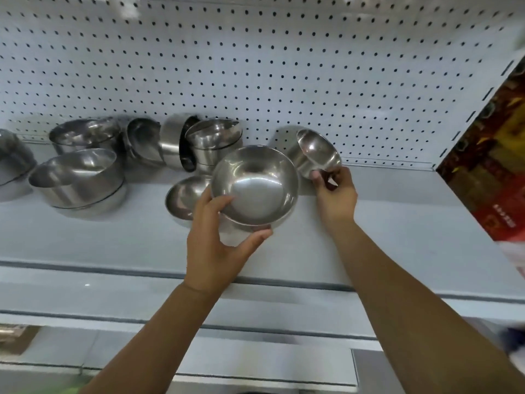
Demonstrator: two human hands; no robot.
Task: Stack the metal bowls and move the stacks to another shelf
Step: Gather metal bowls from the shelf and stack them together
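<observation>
I had a bowl in each hand. My left hand (pixel 216 251) gripped the wide bowl (pixel 254 184) by its rim, fingertips hooked inside it and thumb curled under the near edge. The bowl was clear of the shelf (pixel 397 223) around the middle and tipped so that its hollow faced me. My right hand (pixel 335 197) pinched the small bowl (pixel 315 153) at its lower rim with thumb and fingertips. That bowl sat near the back edge of the shelf, close to the pegboard wall (pixel 284 66), and was tilted hard onto its side.

The right-hand grip looked to me the weaker one. It was only a pinch on polished steel, so the small bowl could have swivelled or slipped out as I brought it over to nest it. Dropped into the wide bowl at that angle, it might have caught on the rim and jolted my left-hand hold, which had only one side of the rim.

A loose bowl (pixel 184 194) lay on the shelf just behind my left hand. Towards the back left, the stacked bowls (pixel 82 177) sat uneven and leaning — a careless swing of my left arm could have knocked them. At the right end stood a red box (pixel 494 166), well apart from my hands.
</observation>
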